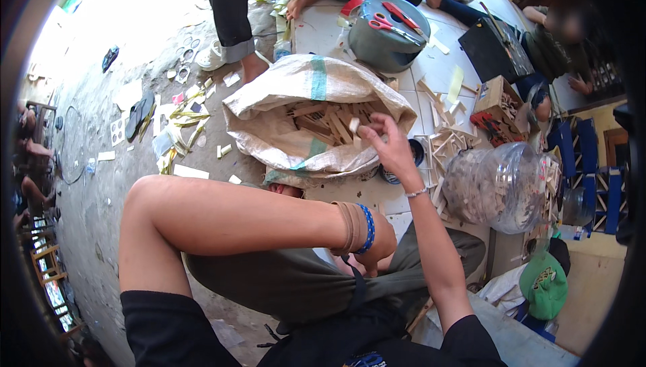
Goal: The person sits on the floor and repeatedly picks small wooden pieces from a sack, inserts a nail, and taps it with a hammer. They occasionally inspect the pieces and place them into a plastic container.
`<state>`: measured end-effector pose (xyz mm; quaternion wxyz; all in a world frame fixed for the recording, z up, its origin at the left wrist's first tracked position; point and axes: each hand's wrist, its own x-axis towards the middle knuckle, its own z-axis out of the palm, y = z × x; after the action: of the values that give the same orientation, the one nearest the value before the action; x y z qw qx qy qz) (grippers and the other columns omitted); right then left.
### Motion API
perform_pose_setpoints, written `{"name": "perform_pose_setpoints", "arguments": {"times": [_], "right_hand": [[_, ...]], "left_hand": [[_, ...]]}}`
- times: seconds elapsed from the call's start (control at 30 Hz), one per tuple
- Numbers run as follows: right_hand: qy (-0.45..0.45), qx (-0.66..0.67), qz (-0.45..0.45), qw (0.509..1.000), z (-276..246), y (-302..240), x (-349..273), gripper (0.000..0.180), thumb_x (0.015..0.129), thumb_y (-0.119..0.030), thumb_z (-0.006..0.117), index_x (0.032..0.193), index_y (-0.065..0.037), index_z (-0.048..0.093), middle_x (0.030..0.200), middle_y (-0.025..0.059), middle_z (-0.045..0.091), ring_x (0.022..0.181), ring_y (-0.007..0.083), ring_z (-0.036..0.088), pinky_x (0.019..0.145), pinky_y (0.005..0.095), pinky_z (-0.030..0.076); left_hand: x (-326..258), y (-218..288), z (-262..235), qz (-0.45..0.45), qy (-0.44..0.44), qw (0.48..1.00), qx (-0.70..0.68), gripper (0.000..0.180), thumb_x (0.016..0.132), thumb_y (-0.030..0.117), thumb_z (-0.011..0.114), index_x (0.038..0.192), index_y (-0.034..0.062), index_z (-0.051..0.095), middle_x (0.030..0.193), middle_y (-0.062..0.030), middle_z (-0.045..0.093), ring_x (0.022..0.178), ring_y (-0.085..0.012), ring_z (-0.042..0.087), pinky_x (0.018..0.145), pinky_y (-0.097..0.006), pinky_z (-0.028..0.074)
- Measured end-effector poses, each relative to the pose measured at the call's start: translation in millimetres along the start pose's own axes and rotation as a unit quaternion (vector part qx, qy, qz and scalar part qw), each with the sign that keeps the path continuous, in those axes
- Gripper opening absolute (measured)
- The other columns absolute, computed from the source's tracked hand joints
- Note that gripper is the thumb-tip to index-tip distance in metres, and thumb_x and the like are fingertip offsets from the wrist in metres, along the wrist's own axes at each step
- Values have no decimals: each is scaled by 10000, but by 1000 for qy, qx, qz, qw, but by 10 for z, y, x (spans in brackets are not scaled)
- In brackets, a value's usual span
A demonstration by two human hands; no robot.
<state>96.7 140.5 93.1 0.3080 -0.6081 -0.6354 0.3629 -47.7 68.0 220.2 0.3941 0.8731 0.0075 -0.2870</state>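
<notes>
My right hand [391, 146] is over the right side of an open woven sack [269, 83], thumb and fingers pinching a small pale wooden piece [354, 125]. Inside the sack lies a heap of thin wooden sticks [323, 123]. My left forearm reaches across my lap, wearing a brown band [352, 228] and a blue bracelet [367, 229]. Beyond them my left hand [381, 240] hangs low by my crossed legs. Its fingers point down and are mostly hidden, so their grip does not show.
An upturned grey-green tub [385, 47] bears red-handled scissors [381, 22] and a red cutter [404, 16]. Right of the sack stand a large clear plastic container [494, 189] and a cardboard box [494, 101]. Wood scraps litter the floor. A person's bare foot [254, 67] is near the sack's far-left edge.
</notes>
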Motion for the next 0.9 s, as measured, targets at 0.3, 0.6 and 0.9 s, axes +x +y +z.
{"name": "perform_pose_setpoints", "arguments": {"times": [0.3, 0.6, 0.9], "right_hand": [[-39, -287, 9, 957, 193, 582, 739, 331, 930, -43, 552, 1231, 7, 678, 1160, 317, 702, 1128, 481, 664, 981, 537, 534], [-66, -336, 6, 940, 406, 1006, 1145, 339, 956, -110, 587, 1263, -14, 691, 1229, 325, 677, 1161, 482, 652, 980, 524, 540], [-53, -390, -24, 919, 710, 925, 1134, 387, 1018, -209, 527, 1334, -42, 673, 1341, 260, 658, 1209, 416, 659, 1017, 509, 540]], "left_hand": [[102, 66, 91, -4, 5, 1000, 21, 438, 915, 456, 748, 1032, 38, 808, 966, -177, 779, 988, -373, 747, 881, -504, 576], [149, 153, 76, 3, -7, 999, 53, 449, 892, 430, 780, 1145, 58, 794, 1100, -153, 782, 1059, -366, 743, 895, -501, 590], [144, 119, 125, -6, 24, 999, 22, 470, 876, 426, 797, 1158, 50, 777, 1064, -165, 781, 1042, -366, 746, 886, -495, 588]]}}
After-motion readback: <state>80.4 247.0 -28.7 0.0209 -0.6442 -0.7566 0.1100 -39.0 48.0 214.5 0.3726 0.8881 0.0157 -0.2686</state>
